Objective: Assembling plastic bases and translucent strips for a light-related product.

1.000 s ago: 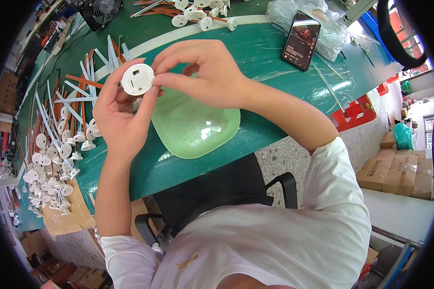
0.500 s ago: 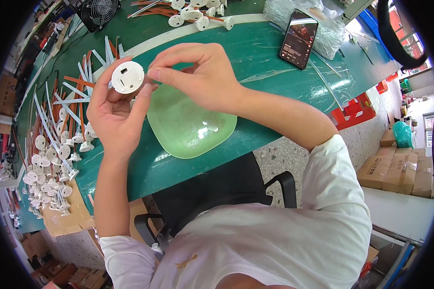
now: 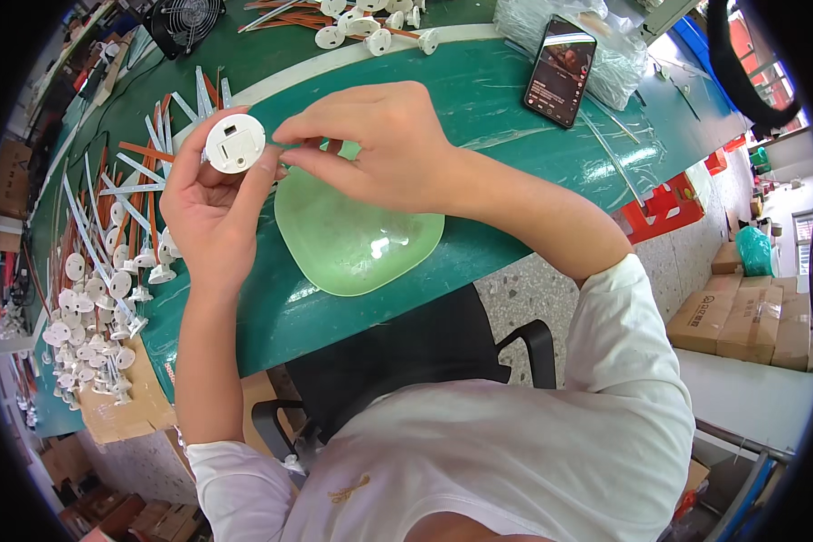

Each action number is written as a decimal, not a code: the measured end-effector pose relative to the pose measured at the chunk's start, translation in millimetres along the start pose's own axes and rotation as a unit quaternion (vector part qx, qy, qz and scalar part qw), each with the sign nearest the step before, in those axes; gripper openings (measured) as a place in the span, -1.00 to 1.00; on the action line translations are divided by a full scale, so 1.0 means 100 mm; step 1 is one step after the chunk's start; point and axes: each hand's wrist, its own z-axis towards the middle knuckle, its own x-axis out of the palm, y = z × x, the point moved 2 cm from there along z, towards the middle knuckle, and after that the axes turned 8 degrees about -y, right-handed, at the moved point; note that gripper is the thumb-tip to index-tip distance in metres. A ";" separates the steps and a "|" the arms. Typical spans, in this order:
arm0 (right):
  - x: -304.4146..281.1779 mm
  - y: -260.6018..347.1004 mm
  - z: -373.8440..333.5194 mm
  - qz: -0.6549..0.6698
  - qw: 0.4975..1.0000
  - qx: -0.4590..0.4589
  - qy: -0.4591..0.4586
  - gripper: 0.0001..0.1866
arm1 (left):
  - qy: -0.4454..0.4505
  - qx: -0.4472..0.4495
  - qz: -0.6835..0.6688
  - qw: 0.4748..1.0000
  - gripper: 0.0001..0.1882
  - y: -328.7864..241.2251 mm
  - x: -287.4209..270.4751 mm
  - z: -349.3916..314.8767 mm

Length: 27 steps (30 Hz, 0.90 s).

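From here I judge the white disc (image 3: 235,144), pinched in the fingers of my left hand (image 3: 210,208), light, stiff and best held by its rim; my right hand (image 3: 384,149), just beside it, has fingers nearly meeting, grip unclear.

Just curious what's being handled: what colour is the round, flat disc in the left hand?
The round, flat disc is white, best seen in the head view.
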 end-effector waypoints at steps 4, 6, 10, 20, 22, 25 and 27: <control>-0.03 0.02 0.04 -0.001 1.000 -0.013 0.018 -0.82 | 0.024 0.005 -0.011 1.000 -0.54 -0.02 -0.01 0.01; -0.06 0.00 0.05 0.022 0.999 0.017 0.032 -0.84 | 0.024 0.014 0.001 1.000 -0.54 -0.05 0.01 0.00; -0.08 0.02 0.07 0.097 0.980 0.162 0.056 -0.87 | 0.010 0.053 0.023 0.998 -0.54 -0.08 0.02 -0.01; -0.13 0.08 0.12 0.026 0.985 0.140 0.100 -0.90 | 0.009 0.093 0.055 0.994 -0.54 -0.07 0.00 -0.05; -0.15 0.08 0.12 0.066 0.970 0.215 0.093 -0.89 | 0.009 0.099 0.054 0.994 -0.53 -0.06 -0.01 -0.04; -0.15 0.10 0.12 0.115 0.955 0.256 0.094 -0.89 | 0.015 0.120 0.051 0.991 -0.53 -0.07 -0.03 -0.05; -0.14 0.11 0.11 0.123 0.961 0.236 0.071 -0.90 | 0.021 0.134 0.048 0.990 -0.52 -0.07 -0.03 -0.07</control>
